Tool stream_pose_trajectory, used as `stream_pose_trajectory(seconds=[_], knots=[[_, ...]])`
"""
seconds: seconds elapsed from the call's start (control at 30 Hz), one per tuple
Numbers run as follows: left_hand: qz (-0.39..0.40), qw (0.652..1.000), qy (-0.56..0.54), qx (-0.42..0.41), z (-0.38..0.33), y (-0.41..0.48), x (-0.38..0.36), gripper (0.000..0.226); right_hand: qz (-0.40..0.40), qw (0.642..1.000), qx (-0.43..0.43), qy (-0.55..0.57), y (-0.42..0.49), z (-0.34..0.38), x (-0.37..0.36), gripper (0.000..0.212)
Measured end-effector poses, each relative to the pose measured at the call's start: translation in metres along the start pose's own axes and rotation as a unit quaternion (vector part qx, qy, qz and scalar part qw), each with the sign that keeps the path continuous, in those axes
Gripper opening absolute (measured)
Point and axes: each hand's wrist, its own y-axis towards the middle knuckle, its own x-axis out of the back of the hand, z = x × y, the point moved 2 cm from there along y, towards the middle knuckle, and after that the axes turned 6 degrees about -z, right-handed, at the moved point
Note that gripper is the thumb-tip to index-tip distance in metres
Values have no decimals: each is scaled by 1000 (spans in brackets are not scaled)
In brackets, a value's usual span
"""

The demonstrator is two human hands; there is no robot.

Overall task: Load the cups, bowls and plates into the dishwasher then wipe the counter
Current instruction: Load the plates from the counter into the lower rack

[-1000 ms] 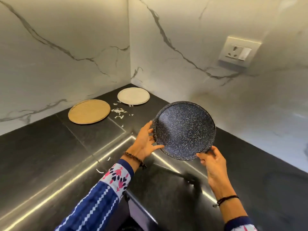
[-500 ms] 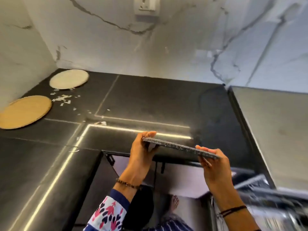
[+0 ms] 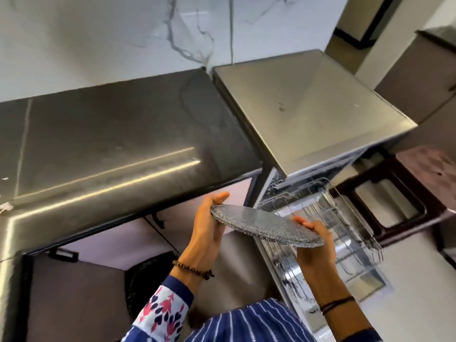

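Pinching speckled plate (image 3: 266,224) rim, left grip (image 3: 207,233), right grip (image 3: 313,250), rack (image 3: 345,218) beyond, counter (image 3: 111,144) beside

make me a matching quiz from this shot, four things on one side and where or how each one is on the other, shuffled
1 speckled plate
2 wire rack
3 beaded bracelet
4 counter

a pulled out of the dishwasher
b dark, glossy, light streak across it
c gripped by left hand and right hand
d round the left wrist

Pairs: 1-c, 2-a, 3-d, 4-b
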Motion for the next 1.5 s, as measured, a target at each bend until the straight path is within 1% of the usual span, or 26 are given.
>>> stream_pose_trajectory(seconds=[0.07, 0.2, 0.27, 0.47, 0.53, 0.6, 0.63, 0.67, 0.77, 0.83, 0.93, 1.0, 1.1, 1.2, 1.23, 1.3, 1.4, 1.5], knots=[[12, 999, 19, 25, 19, 0, -20, 27, -39, 999, -14, 30, 7, 8, 24, 30], [24, 997, 35, 62, 61, -2, -67, 25, -116, 991, -19, 63, 36, 21, 82, 21], [22, 996, 36, 79, 84, -2, -95, 23, -146, 986, -38, 76, 52, 30, 112, 18], [-28, 982, 26, 187, 157, 29, -158, 14, -196, 974, -85, 79, 95, 55, 187, 24], [-41, 978, 34, 203, 182, 47, -170, 17, -200, 973, -97, 70, 114, 56, 208, 26], [-51, 975, 43, 210, 212, 65, -183, 16, -203, 972, -102, 57, 135, 54, 234, 38], [-57, 975, 46, 212, 229, 75, -188, 18, -199, 973, -110, 45, 146, 52, 247, 40], [-64, 973, 53, 214, 245, 86, -192, 21, -197, 972, -120, 35, 156, 48, 258, 39], [-67, 963, 100, 239, 292, 118, -200, 20, -219, 965, -145, -3, 189, 30, 293, 25], [-75, 950, 155, 259, 322, 137, -205, 22, -239, 957, -158, -34, 213, 13, 317, 14], [-85, 932, 227, 271, 358, 162, -210, 20, -259, 946, -183, -73, 243, -13, 345, 12], [-65, 917, 275, 282, 381, 182, -209, 18, -277, 934, -205, -96, 262, -32, 363, 12], [-27, 893, 365, 263, 414, 216, -205, 15, -317, 912, -218, -139, 285, -62, 385, 17], [11, 864, 455, 214, 446, 247, -205, 28, -364, 892, -219, -154, 306, -92, 399, 15], [17, 856, 476, 202, 454, 256, -206, 30, -372, 888, -224, -153, 313, -101, 402, 15], [17, 847, 499, 185, 468, 272, -208, 27, -376, 883, -233, -158, 324, -116, 407, 17], [15, 840, 507, 191, 484, 290, -212, 24, -379, 879, -234, -173, 337, -129, 413, 23], [25, 840, 505, 197, 495, 304, -215, 24, -373, 881, -229, -181, 350, -135, 420, 20]])
